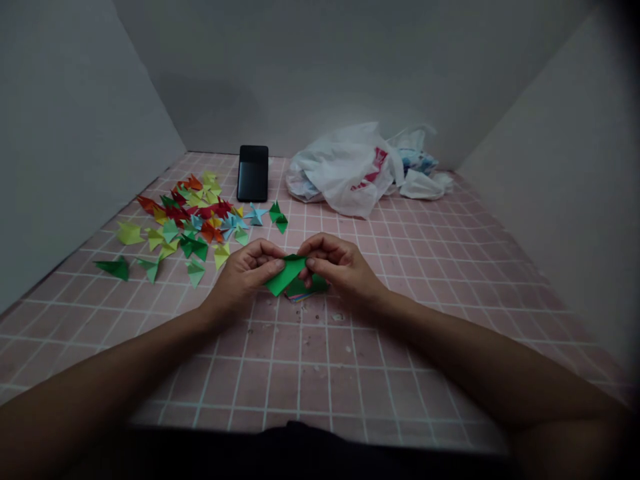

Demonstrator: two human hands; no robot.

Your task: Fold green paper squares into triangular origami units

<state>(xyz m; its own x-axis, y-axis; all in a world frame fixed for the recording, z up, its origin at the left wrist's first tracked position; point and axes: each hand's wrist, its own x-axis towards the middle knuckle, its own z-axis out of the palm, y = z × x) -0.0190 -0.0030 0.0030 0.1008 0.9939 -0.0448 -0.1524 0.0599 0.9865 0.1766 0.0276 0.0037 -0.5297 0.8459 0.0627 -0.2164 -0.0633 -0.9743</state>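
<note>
A bright green piece of folded paper point(285, 277) is held up between my two hands, its lower corner pointing down. My left hand point(250, 267) pinches its left edge between thumb and fingers. At its upper right corner, my right hand point(337, 263) pinches it the same way. Just below and behind lies a small stack of coloured paper point(316, 287) with a dark green sheet on top, partly hidden by my right hand and the held paper.
Many folded paper figures point(193, 243) in red, orange, yellow, green and blue spread over the left of the pink checked cloth point(345, 400). Behind them a black phone point(253, 173) stands propped. White plastic bags point(350, 167) lie at the back, with a whitish packet point(425, 185) beside them.
</note>
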